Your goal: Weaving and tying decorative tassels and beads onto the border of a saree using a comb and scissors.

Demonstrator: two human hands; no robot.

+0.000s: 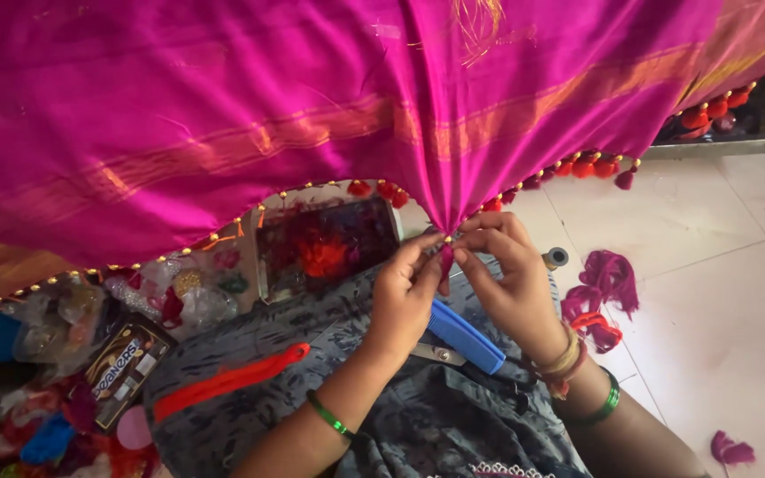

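Note:
A magenta silk cloth (223,106) with gold stripes hangs across the top of the head view. Its lower edge carries gold beads and red tassels (591,166). My left hand (406,292) and my right hand (502,274) meet at the cloth's lowest gathered point. Both pinch a small magenta tassel (445,258) there, fingertips almost touching. A blue comb (464,336) and scissors (431,352) lie on my grey patterned lap beneath the hands. A red thread bundle (227,381) lies on my left knee.
An open tray (325,243) of red and purple thread sits behind the hands. Plastic bags and boxes of supplies (117,354) crowd the left. Magenta thread scraps (604,283) and a small spool (556,258) lie on the white tiled floor at right.

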